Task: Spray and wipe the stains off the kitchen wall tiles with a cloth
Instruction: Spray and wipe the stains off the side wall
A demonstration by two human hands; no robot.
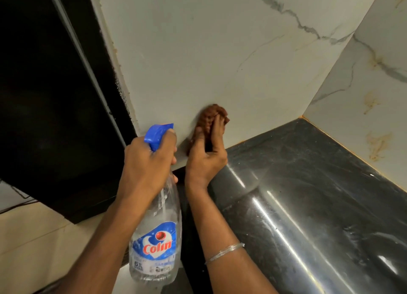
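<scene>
Head view, single frame.

- Left hand (149, 161): wrapped tight round the neck of the spray bottle (156, 238), one finger up on the blue trigger head (159, 134). The bottle hangs with its long axis running 12 to 6 o'clock. I cannot tell exactly where the nozzle is aimed.
- Right hand (206, 159): holding the brown cloth (211, 117), thumb on one side and fingers on the other, and pressing it against the back wall tile (198, 51). A bangle (224, 252) sits on this wrist.
- Cloth position: low on the back tile, just above the black countertop (319, 183), at 12 to 1 o'clock from the palm. Its long axis runs 7 to 1 o'clock, in line with the fingers.
- Key relation: yellow-brown stains (379, 144) show on the side wall tile (363, 78), at 3 o'clock from the cloth and well apart from it, across the corner. The right hand is the nearer one; the bottle hand sits at 9 o'clock of the cloth, just beside it.
- Judgement: wiping is under way on the back tile. Reaching the side-wall marks would call for a sweep toward 3 o'clock, bottle following.
- Dark cabinet (55, 95) borders the tile at 9 o'clock.
</scene>
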